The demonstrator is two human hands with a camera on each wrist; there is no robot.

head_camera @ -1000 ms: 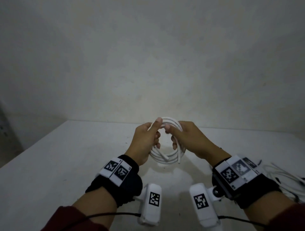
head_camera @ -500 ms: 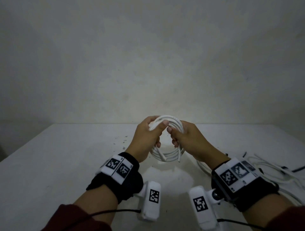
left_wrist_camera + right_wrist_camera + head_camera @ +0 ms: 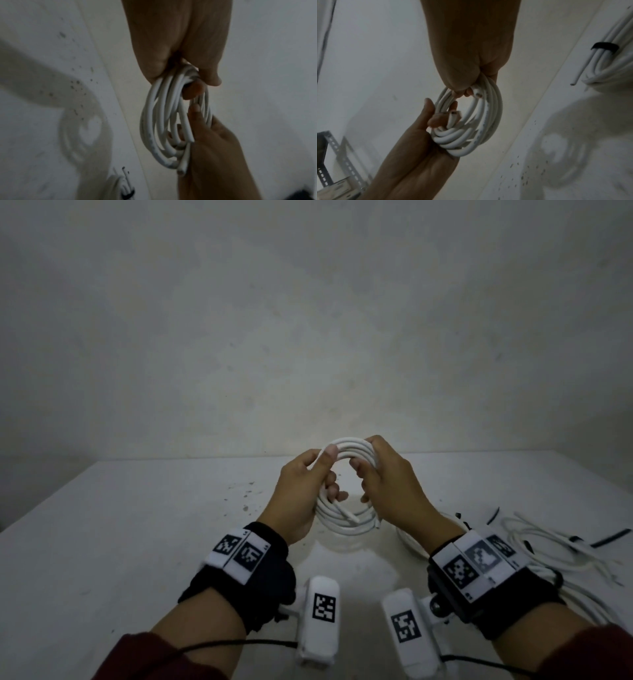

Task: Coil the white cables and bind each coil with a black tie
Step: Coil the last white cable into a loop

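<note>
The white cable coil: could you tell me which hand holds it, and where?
Both: the left hand grips the white cable coil on its left side, the right hand on its right.

hands x2 (image 3: 301, 494) | held coil x1 (image 3: 346, 520) – tied coil x1 (image 3: 607, 65)

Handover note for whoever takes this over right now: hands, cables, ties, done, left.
Left hand: grips the left side of the white coil, held above the table.
Right hand: grips the coil's right side.
Coil is wound, both cut ends hang loose, no tie on it.
Done: one bound coil with a black tie lies on the table at right.
Left: bind the held coil; loose cables and spare ties lie at right.
</note>
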